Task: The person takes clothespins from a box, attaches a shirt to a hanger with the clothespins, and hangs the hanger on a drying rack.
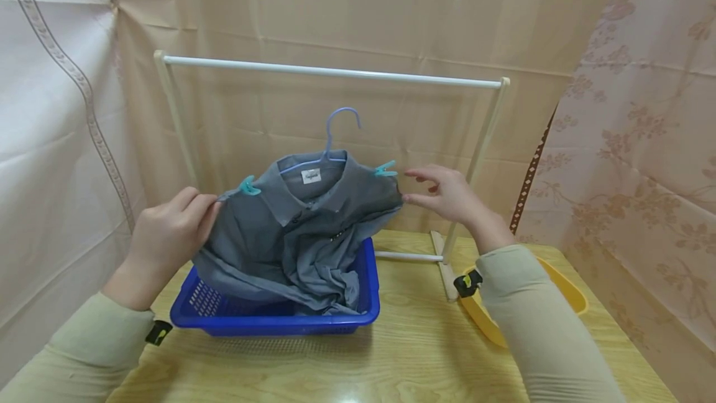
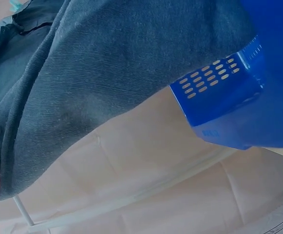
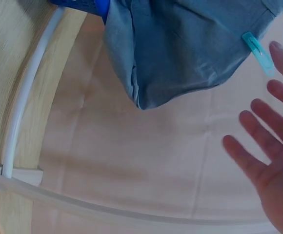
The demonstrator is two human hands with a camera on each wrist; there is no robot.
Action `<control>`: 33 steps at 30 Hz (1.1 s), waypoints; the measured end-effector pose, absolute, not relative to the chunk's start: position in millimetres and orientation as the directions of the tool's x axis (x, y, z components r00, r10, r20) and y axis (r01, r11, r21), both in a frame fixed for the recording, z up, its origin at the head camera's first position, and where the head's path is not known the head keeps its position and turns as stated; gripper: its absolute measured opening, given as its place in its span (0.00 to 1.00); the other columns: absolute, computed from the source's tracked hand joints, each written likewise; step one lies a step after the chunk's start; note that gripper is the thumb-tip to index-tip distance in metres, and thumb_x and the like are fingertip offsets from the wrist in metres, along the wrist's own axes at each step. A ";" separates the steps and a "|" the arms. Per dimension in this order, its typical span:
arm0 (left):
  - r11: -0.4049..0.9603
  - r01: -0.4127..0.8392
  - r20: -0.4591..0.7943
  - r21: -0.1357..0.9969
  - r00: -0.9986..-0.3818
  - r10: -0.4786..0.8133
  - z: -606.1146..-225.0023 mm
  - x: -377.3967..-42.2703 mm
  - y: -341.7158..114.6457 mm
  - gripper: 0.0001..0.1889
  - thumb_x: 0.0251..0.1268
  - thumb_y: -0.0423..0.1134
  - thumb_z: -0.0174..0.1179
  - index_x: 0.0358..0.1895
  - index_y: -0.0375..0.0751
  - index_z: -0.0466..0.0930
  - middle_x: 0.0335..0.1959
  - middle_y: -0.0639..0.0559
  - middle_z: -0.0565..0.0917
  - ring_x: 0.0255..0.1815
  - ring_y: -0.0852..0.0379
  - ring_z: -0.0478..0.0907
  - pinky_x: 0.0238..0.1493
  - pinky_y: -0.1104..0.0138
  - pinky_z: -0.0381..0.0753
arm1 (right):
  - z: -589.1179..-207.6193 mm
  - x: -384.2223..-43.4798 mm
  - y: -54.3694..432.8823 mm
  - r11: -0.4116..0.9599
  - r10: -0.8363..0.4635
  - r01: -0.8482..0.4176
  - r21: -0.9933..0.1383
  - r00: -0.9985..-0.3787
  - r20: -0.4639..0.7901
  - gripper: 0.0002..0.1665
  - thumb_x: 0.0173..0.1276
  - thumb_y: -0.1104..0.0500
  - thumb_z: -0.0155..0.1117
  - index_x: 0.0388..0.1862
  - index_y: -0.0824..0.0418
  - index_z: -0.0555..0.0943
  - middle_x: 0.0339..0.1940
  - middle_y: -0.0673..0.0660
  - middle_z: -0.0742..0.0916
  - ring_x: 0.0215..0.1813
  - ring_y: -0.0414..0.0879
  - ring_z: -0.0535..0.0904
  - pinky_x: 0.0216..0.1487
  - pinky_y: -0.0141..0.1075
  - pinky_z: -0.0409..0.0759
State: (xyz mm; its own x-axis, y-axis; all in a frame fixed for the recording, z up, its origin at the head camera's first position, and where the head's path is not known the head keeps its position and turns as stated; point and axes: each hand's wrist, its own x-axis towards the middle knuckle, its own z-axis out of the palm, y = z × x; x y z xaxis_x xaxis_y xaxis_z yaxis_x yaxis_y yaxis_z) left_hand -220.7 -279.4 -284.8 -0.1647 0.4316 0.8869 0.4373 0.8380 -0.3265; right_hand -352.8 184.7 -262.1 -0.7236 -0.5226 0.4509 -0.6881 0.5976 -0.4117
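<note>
A grey collared shirt [image 1: 263, 235] is on a light purple hanger [image 1: 330, 132], its lower part bunched in the blue basket [image 1: 279, 326]. Pinched in my left hand [image 1: 170, 241] is the shirt's shoulder edge on the left. One teal clothespin [image 1: 249, 186] clips the left shoulder, and a second teal clothespin [image 1: 386, 169] sits on the right shoulder. My right hand [image 1: 447, 194] is beside that right shoulder, fingers spread with nothing between them. In the right wrist view its extended fingers [image 3: 261, 131] show apart from the cloth, close to the clothespin [image 3: 258, 52].
Behind the shirt stands a rack with a white top bar [image 1: 335, 71] and pale side posts. A yellow container [image 1: 565, 285] sits on the wooden table [image 1: 414, 353] at the right, partly behind my right sleeve. Beige curtains [image 1: 358, 11] hang around the table.
</note>
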 end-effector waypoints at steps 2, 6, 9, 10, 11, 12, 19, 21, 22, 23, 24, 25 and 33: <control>0.843 0.433 0.890 -0.320 -0.166 0.424 -285.1 -220.7 -280.1 0.16 0.76 0.39 0.52 0.34 0.29 0.81 0.24 0.40 0.76 0.13 0.44 0.74 0.07 0.52 0.70 | -261.0 -351.7 186.0 0.624 -0.531 -0.661 -0.416 -0.750 0.395 0.36 0.67 0.47 0.74 0.71 0.57 0.76 0.69 0.59 0.79 0.67 0.57 0.75 0.59 0.55 0.80; 0.854 0.424 0.895 -0.303 -0.181 0.407 -286.3 -221.4 -282.2 0.16 0.75 0.39 0.52 0.35 0.29 0.81 0.25 0.40 0.76 0.14 0.44 0.74 0.07 0.51 0.70 | -259.3 -349.5 187.9 0.667 -0.541 -0.619 -0.414 -0.785 0.303 0.40 0.67 0.43 0.73 0.74 0.54 0.73 0.73 0.58 0.74 0.70 0.58 0.71 0.62 0.57 0.76; 0.862 0.419 0.893 -0.286 -0.210 0.399 -287.3 -221.4 -284.7 0.19 0.78 0.42 0.50 0.35 0.29 0.81 0.25 0.40 0.76 0.14 0.44 0.75 0.07 0.51 0.71 | -257.8 -347.2 187.9 0.685 -0.560 -0.611 -0.397 -0.790 0.250 0.42 0.66 0.42 0.73 0.75 0.54 0.72 0.75 0.60 0.72 0.73 0.60 0.68 0.67 0.59 0.70; 0.865 0.416 0.891 -0.281 -0.221 0.397 -287.6 -221.3 -285.7 0.19 0.78 0.42 0.49 0.35 0.29 0.82 0.25 0.40 0.76 0.14 0.44 0.75 0.08 0.52 0.72 | -257.2 -346.4 187.6 0.688 -0.567 -0.612 -0.390 -0.789 0.236 0.43 0.65 0.42 0.73 0.75 0.54 0.72 0.75 0.60 0.72 0.73 0.60 0.67 0.69 0.60 0.68; 0.868 0.412 0.889 -0.277 -0.232 0.394 -287.9 -221.2 -286.7 0.20 0.78 0.43 0.49 0.35 0.29 0.82 0.25 0.40 0.76 0.14 0.44 0.75 0.08 0.52 0.72 | -256.7 -345.7 187.3 0.691 -0.576 -0.614 -0.383 -0.787 0.222 0.44 0.65 0.40 0.73 0.75 0.54 0.71 0.75 0.61 0.71 0.74 0.60 0.66 0.70 0.60 0.65; 0.871 0.408 0.888 -0.273 -0.241 0.392 -288.2 -221.1 -287.9 0.20 0.79 0.43 0.48 0.35 0.29 0.82 0.25 0.40 0.77 0.14 0.44 0.76 0.08 0.52 0.72 | -256.1 -345.2 187.2 0.691 -0.585 -0.617 -0.377 -0.784 0.210 0.45 0.65 0.40 0.73 0.76 0.54 0.71 0.76 0.61 0.71 0.76 0.60 0.63 0.72 0.60 0.62; 0.891 0.385 0.897 -0.241 -0.261 0.356 -291.2 -223.4 -294.9 0.19 0.77 0.43 0.49 0.35 0.30 0.81 0.26 0.40 0.76 0.15 0.43 0.75 0.09 0.50 0.71 | -250.3 -341.7 183.4 0.689 -0.618 -0.627 -0.364 -0.770 0.158 0.50 0.63 0.35 0.72 0.78 0.55 0.68 0.78 0.61 0.68 0.78 0.60 0.60 0.74 0.60 0.60; 0.895 0.377 0.898 -0.238 -0.265 0.351 -292.3 -224.4 -296.9 0.19 0.77 0.43 0.49 0.36 0.30 0.81 0.26 0.40 0.76 0.15 0.43 0.75 0.09 0.49 0.72 | -247.8 -340.6 180.8 0.689 -0.624 -0.632 -0.355 -0.766 0.152 0.51 0.62 0.35 0.73 0.78 0.55 0.67 0.78 0.60 0.68 0.78 0.60 0.59 0.74 0.60 0.59; 0.896 0.378 0.901 -0.234 -0.261 0.346 -293.0 -225.2 -297.6 0.19 0.77 0.44 0.49 0.35 0.30 0.81 0.26 0.40 0.76 0.15 0.42 0.75 0.09 0.49 0.72 | -246.4 -339.8 179.3 0.689 -0.628 -0.635 -0.350 -0.764 0.149 0.52 0.62 0.35 0.73 0.79 0.55 0.67 0.78 0.61 0.68 0.78 0.61 0.59 0.74 0.60 0.59; 0.897 0.377 0.905 -0.231 -0.255 0.341 -293.8 -226.2 -298.2 0.19 0.77 0.44 0.49 0.35 0.30 0.81 0.26 0.40 0.76 0.15 0.42 0.75 0.09 0.49 0.71 | -245.0 -339.0 177.7 0.689 -0.631 -0.637 -0.346 -0.762 0.146 0.52 0.62 0.34 0.73 0.79 0.55 0.66 0.78 0.60 0.68 0.79 0.60 0.59 0.74 0.60 0.59; 0.897 0.379 0.908 -0.228 -0.249 0.336 -294.7 -227.1 -298.8 0.19 0.76 0.44 0.49 0.35 0.30 0.81 0.26 0.40 0.76 0.15 0.42 0.75 0.09 0.48 0.71 | -243.7 -338.3 176.0 0.689 -0.634 -0.638 -0.344 -0.760 0.142 0.53 0.62 0.34 0.73 0.79 0.55 0.66 0.78 0.60 0.68 0.79 0.60 0.59 0.74 0.60 0.59; 0.898 0.378 0.910 -0.227 -0.247 0.334 -295.3 -227.6 -299.2 0.19 0.76 0.43 0.50 0.35 0.30 0.81 0.26 0.40 0.76 0.15 0.42 0.75 0.09 0.48 0.71 | -242.8 -338.1 174.3 0.690 -0.635 -0.638 -0.341 -0.760 0.137 0.53 0.61 0.34 0.73 0.79 0.54 0.65 0.78 0.60 0.68 0.79 0.60 0.59 0.74 0.60 0.59; 0.902 0.370 0.908 -0.223 -0.257 0.331 -297.0 -227.4 -301.9 0.19 0.76 0.43 0.50 0.34 0.30 0.80 0.25 0.40 0.75 0.14 0.42 0.74 0.09 0.49 0.71 | -238.6 -335.4 157.0 0.668 -0.668 -0.669 -0.326 -0.732 0.133 0.54 0.60 0.38 0.76 0.79 0.57 0.65 0.78 0.60 0.68 0.78 0.60 0.60 0.74 0.59 0.60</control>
